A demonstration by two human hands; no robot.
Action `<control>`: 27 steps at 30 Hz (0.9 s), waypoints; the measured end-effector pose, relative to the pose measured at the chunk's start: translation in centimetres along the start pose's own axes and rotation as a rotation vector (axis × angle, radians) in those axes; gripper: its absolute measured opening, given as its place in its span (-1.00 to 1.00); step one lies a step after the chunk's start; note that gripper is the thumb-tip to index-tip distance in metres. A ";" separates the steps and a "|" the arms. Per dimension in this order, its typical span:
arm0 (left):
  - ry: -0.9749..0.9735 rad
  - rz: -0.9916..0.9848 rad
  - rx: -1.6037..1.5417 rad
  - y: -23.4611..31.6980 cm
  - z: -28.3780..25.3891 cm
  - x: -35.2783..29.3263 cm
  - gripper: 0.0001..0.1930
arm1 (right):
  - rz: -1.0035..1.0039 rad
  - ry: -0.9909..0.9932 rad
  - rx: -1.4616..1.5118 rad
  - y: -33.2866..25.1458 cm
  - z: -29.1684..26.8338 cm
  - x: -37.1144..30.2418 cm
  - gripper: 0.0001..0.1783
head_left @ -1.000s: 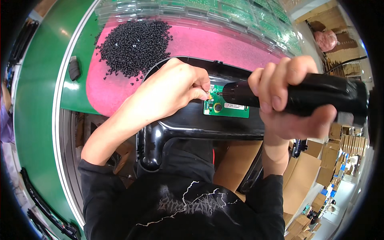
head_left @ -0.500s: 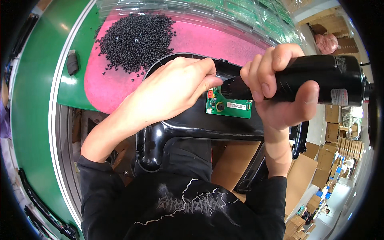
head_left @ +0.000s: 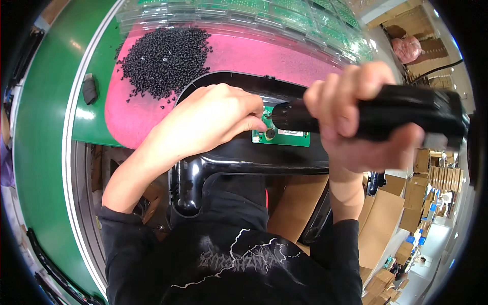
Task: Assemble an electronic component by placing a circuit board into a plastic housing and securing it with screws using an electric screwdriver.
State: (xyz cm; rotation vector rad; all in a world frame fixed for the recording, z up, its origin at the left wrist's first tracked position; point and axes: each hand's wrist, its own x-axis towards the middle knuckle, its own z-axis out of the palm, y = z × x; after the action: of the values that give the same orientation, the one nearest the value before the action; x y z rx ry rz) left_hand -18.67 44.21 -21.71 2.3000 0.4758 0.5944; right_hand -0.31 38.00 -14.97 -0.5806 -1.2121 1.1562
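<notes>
A black electric screwdriver (head_left: 401,114) lies almost level in my right hand (head_left: 356,109), its fingers wrapped round the body. The hand is smeared by motion. Its ridged black nose (head_left: 292,116) hangs over a green circuit board (head_left: 292,141), hiding part of it. At the board's left edge my left hand (head_left: 223,114) is closed in a pinch beside the nose; whatever is between the fingertips is too small or hidden. A round black component (head_left: 270,133) shows just below those fingertips. The board sits inside a glossy black plastic housing (head_left: 244,165) in front of my body.
A heap of small black screws (head_left: 165,61) covers the left of a pink mat (head_left: 254,51). Clear plastic trays (head_left: 274,23) with green boards stand behind it. A small dark object (head_left: 89,90) lies on the green table (head_left: 51,127). Cardboard boxes (head_left: 300,203) are below and to the right.
My left fingertips have come nearer to me along the board's left edge and now cover its red part. The screwdriver's back end has tilted down. The whole view has shifted slightly.
</notes>
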 end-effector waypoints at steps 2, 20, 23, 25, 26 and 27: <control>-0.021 0.005 -0.011 0.6 -0.2 0.2 -0.80 | -0.069 -0.162 0.082 -1.6 -0.7 0.3 -0.39; 0.170 0.395 -0.179 1.2 0.8 0.9 -0.77 | -0.149 -0.074 0.079 -5.1 0.0 -1.9 -0.52; 0.293 0.353 -0.191 1.1 0.6 0.0 -0.75 | -0.126 -0.132 0.025 -4.5 0.1 -1.8 -0.52; 0.278 0.343 -0.142 1.2 0.6 0.5 -0.77 | -0.089 -0.097 -0.054 -5.2 -0.9 -2.6 -0.45; 0.265 0.333 -0.139 1.2 0.7 0.7 -0.76 | -0.070 -0.080 -0.094 -5.6 -1.5 -3.0 -0.40; 0.269 0.333 -0.143 1.3 0.7 0.7 -0.76 | -0.049 -0.071 -0.124 -5.7 -2.0 -3.4 -0.36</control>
State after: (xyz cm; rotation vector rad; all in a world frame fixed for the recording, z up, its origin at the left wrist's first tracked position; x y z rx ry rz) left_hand -17.48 43.33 -21.06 2.1857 0.1633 1.0740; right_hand 3.94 33.27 -12.13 -0.6038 -1.3585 1.0732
